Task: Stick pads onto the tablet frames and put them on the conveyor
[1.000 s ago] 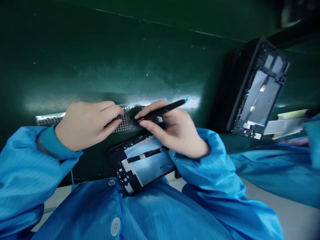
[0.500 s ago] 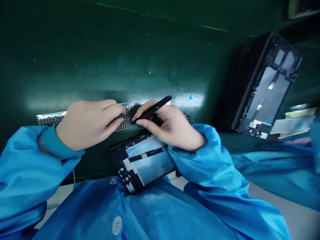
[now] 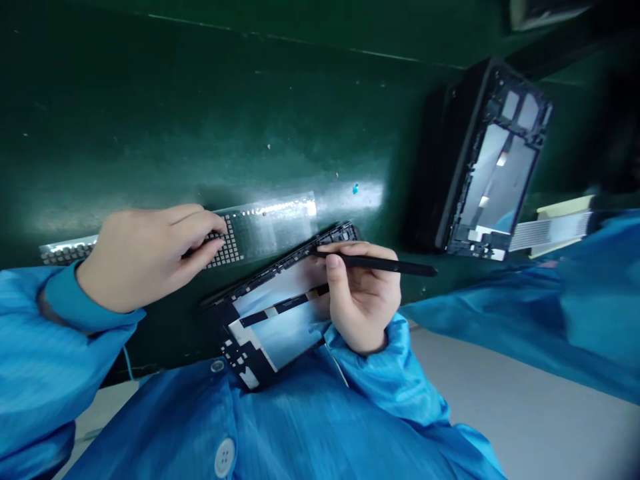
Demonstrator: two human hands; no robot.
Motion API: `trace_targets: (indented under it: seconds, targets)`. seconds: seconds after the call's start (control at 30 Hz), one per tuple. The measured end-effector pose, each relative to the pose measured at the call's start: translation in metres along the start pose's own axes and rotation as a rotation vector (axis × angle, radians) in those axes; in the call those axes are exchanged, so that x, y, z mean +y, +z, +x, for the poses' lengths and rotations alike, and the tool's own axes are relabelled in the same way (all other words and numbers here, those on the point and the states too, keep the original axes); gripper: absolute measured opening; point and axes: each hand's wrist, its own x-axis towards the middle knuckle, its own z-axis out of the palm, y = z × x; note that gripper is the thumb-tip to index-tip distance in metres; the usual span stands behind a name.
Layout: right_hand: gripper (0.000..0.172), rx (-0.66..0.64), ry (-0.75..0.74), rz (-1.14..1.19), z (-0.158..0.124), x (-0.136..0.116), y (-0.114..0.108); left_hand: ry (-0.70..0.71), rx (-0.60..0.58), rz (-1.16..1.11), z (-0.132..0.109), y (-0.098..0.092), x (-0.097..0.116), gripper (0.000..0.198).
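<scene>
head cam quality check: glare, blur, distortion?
Head view: a broad glare band runs across the green table behind the grid sheet; the frame part under the right hand reflects light. The edges smear, worst at the blue sleeve on the right; the table seam bows, wide-angle warp. The left hand, the tweezers and the centre are sharp enough.

Single head-worn view, tilted, looking forward and down, close over green bench

My right hand has left the sticker strip and dropped toward frame centre, laying the black tweezers near level with their tip at the phone frame's upper edge, perhaps touching.
</scene>
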Motion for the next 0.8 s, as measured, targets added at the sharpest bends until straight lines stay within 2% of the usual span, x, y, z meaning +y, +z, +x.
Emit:
trace_targets:
  seconds: [0.17, 0.27, 0.37, 0.43, 0.53, 0.6, 0.7, 0.8]
  targets:
    - [0.011, -0.021, -0.057, -0.102, 0.000, -0.003, -0.003, 0.011, 0.005, 0.028, 0.000, 0.000, 0.001, 0.041]
    - [0.016, -0.109, -0.134, -0.226, 0.004, -0.014, -0.010, -0.008, 0.000, 0.016, 0.000, 0.000, 0.000, 0.038]
    - [0.017, -0.202, -0.107, -0.236, 0.023, -0.028, -0.013, -0.001, -0.006, 0.011, 0.000, 0.001, 0.000, 0.039]
    - [0.014, -0.329, -0.071, -0.172, 0.045, -0.035, -0.008, 0.013, -0.005, 0.008, 0.000, 0.001, 0.000, 0.039]
    - [0.010, -0.672, -0.083, -0.076, 0.077, -0.036, 0.011, 0.020, -0.001, 0.020, 0.001, 0.001, 0.001, 0.036]
    - [0.008, -0.832, -0.083, -0.026, 0.089, -0.032, 0.025, 0.016, -0.006, 0.036, 0.002, 0.002, 0.002, 0.036]
    - [0.009, -0.895, -0.032, -0.005, 0.093, -0.026, 0.035, 0.010, -0.030, 0.043, 0.003, 0.002, 0.004, 0.036]
    - [0.011, -0.903, -0.005, -0.003, 0.091, -0.025, 0.031, -0.005, -0.052, 0.032, 0.003, 0.001, 0.005, 0.036]
